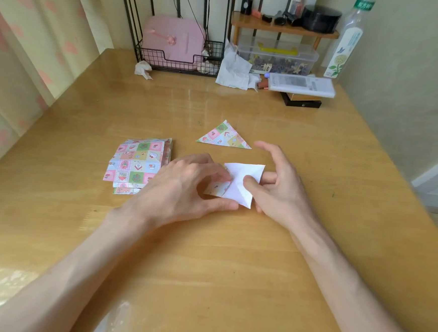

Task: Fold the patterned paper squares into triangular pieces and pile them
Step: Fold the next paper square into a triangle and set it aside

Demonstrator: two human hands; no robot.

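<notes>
From the head camera: my forearms reach in from the bottom edge and meet over the middle of the wooden table (204, 269). Between them is a paper sheet (241, 187), white side up, one patterned corner curled over at its left.

My left hand (182, 189) is arched knuckles-up, the fingers curled down onto that patterned corner and pinching it. The thumb lies stretched along the sheet's near edge.

My right hand (279, 186) grips the sheet from the other side. The thumb presses on the white face near the centre crease and the lower fingers are tucked beneath the right corner. The index finger is lifted clear and points toward the far side of the table. I cannot tell whether the sheet rests on the table or is held just off it.

Just beyond the hands, apart from both, a folded triangle (224, 136) lies flat, pattern up. To the left, near my left hand, sits a stack of patterned squares (136, 164), its edges slightly fanned.

Along the far wall stand a black wire rack (179, 58) holding a pink case, a crumpled tissue (143, 69), a clear plastic box (276, 56) under a small wooden shelf (283, 28), and a tall bottle (348, 42).
</notes>
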